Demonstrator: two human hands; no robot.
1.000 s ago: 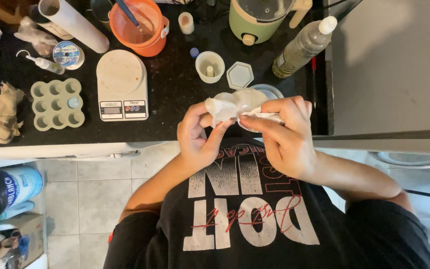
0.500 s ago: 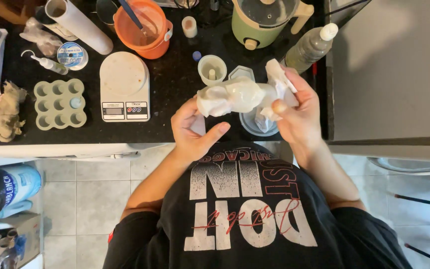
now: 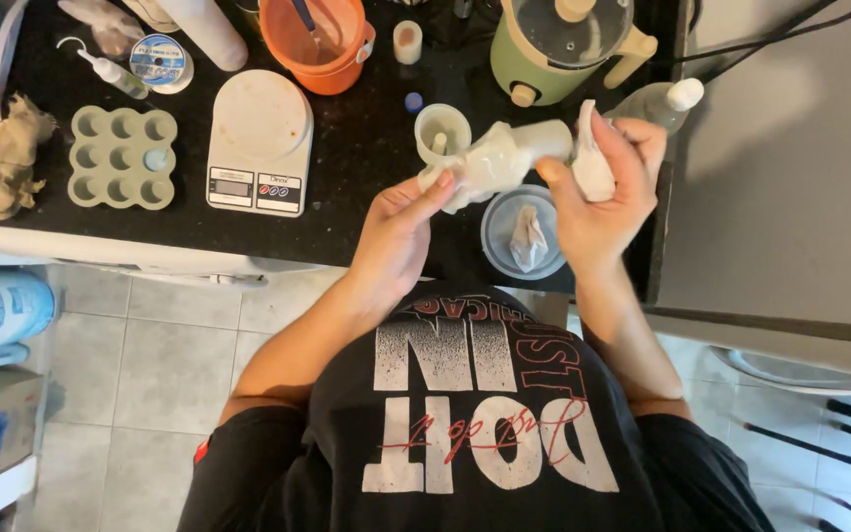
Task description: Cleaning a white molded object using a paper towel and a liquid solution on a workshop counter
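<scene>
1. A pale, cream-coloured moulded piece (image 3: 499, 158) is held in the air above the black bench (image 3: 366, 167), near its front edge towards the right end.
2. The lower left end of the piece is clamped in the grip of the left hand (image 3: 396, 232), thumb and fingers closed on it.
3. The right hand (image 3: 598, 202) is closed around a crumpled white wipe (image 3: 588, 163), which is pressed against the right end of the piece.
4. A round grey dish (image 3: 524, 232) holding a second crumpled scrap is seen on the bench directly below the hands.
5. A small cream cup (image 3: 442, 131) stands just behind the piece.
6. A white kitchen scale (image 3: 258, 143) and a green silicone mould tray (image 3: 122, 158) lie further left.
7. An orange bowl (image 3: 322, 44) and a green lidded pot (image 3: 563, 44) stand along the rear edge.
</scene>
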